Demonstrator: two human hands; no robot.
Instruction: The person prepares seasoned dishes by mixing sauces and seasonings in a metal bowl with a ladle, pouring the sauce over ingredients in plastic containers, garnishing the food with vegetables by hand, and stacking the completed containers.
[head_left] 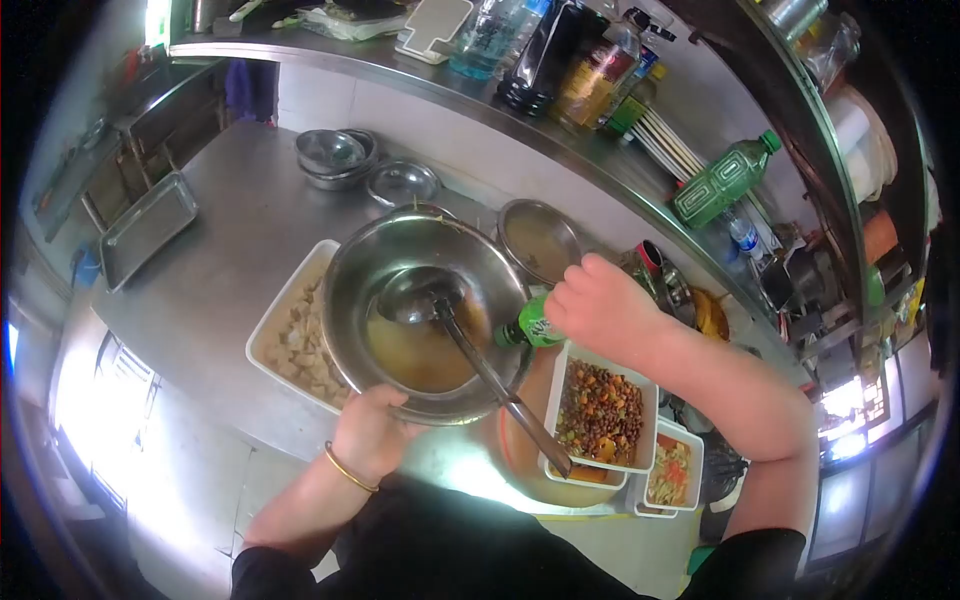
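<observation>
My left hand (375,432) grips the near left rim of a large steel bowl (345,300), which is tilted and holds a brownish liquid. A ladle (475,350) lies in the bowl, its dark handle reaching out over the near right rim. My right hand (600,305) is closed around a green bottle (538,322), whose dark end points left at the bowl's right rim. Below that hand stands a white container (652,400) of chopped brown and orange food. A white tray (262,345) of pale chunks in liquid is left of the bowl.
Small steel bowls (330,152) and a round pan of liquid (540,240) stand along the wall. An empty metal tray (150,230) is at the left. Bottles (725,180) line the shelf (480,95) above. Another white container (675,470) sits at the lower right.
</observation>
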